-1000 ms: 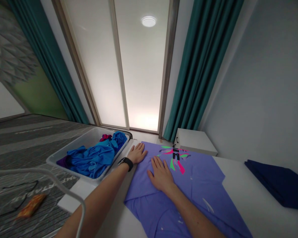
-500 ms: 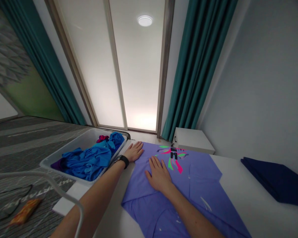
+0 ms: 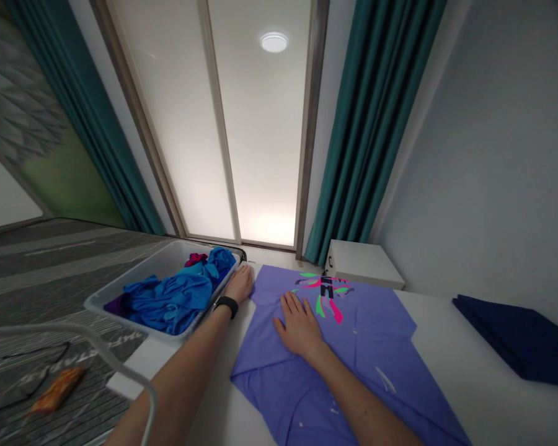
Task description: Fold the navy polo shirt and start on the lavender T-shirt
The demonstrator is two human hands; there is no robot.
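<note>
A purple shirt (image 3: pixel 376 334) with a pink, green and black print lies partly folded on the white table (image 3: pixel 437 334). My right hand (image 3: pixel 300 325) rests flat on it left of the print, fingers stretched out, holding nothing. Just off the shirt's upper left edge is my left hand (image 3: pixel 240 284), with a black band on its wrist. It sits over the table strip between shirt and bin; its fingers look foreshortened, and nothing shows in them. Creases and an overlapping layer run across the shirt's lower part.
To the left stands a translucent bin (image 3: pixel 134 272) of crumpled blue clothes (image 3: pixel 172 297). A folded navy garment (image 3: pixel 516 337) lies at the right. Behind the table is a white cabinet (image 3: pixel 365 260). A pale cable (image 3: pixel 93 337) curves across the lower left, above an orange packet (image 3: pixel 58 390).
My left hand has slid left off the shirt's edge towards the bin, its fingers drawn closer together. My right hand stays flat in place on the shirt.
</note>
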